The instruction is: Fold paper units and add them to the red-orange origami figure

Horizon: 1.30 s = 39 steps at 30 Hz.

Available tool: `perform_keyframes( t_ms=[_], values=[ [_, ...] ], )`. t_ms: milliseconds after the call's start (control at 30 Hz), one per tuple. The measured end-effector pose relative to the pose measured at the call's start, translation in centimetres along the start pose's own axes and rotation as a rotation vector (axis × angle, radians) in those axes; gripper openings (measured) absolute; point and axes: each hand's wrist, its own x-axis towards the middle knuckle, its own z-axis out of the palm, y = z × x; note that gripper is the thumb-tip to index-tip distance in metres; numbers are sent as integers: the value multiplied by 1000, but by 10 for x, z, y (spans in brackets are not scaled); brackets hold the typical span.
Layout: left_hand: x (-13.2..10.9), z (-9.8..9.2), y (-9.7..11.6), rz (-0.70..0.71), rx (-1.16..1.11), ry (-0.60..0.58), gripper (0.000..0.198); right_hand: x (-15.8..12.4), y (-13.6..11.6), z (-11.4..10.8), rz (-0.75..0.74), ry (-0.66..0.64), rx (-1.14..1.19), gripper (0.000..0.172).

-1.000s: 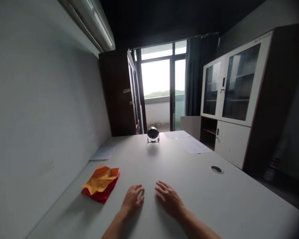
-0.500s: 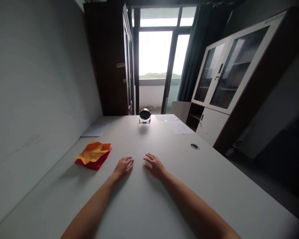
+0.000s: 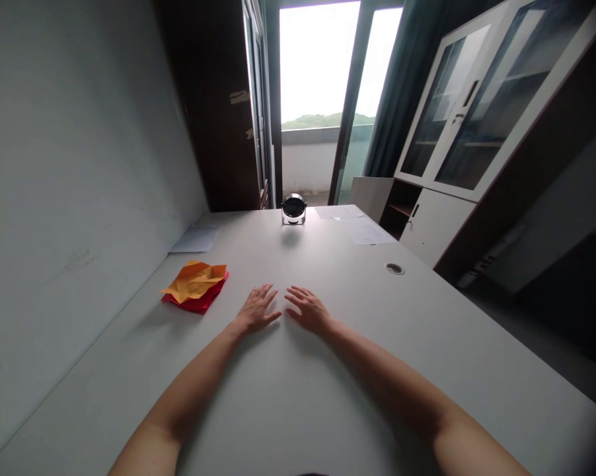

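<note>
My left hand [image 3: 257, 309] rests on the white table [image 3: 298, 396] with its fingers spread, holding nothing. Close beside it, a narrow gap apart, my right hand [image 3: 308, 309] lies with fingers stretched and slightly apart, also with nothing in it. To the left of my left hand, a creased sheet of orange paper [image 3: 195, 280] lies on top of red paper [image 3: 205, 304]. Neither hand touches the papers.
A round black device on a stand [image 3: 294, 207] is at the table's far end. White sheets lie at the far right [image 3: 370, 233] and far left [image 3: 195, 239]. A cable hole [image 3: 394, 269] sits on the right. A wall [image 3: 80, 198] borders the left side.
My view has tipped down a little, so everything sits higher in it. My left hand has moved rightward, closer to my right hand, and its fingers have spread wider.
</note>
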Motion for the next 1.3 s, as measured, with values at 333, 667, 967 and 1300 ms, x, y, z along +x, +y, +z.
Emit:
perform_keyframes(
  t_ms=[333,667,967,1300],
  values=[
    [4,6,-4,-29,21,-135,82,7,13,7,-3,-257,12,81],
    [6,6,-8,25,22,-188,84,10,15,7,-27,-283,23,87],
    [6,5,-9,30,13,-196,81,13,17,3,-66,-281,43,86],
    [6,7,-8,32,15,-171,81,10,20,8,-44,-272,34,74]
  ],
)
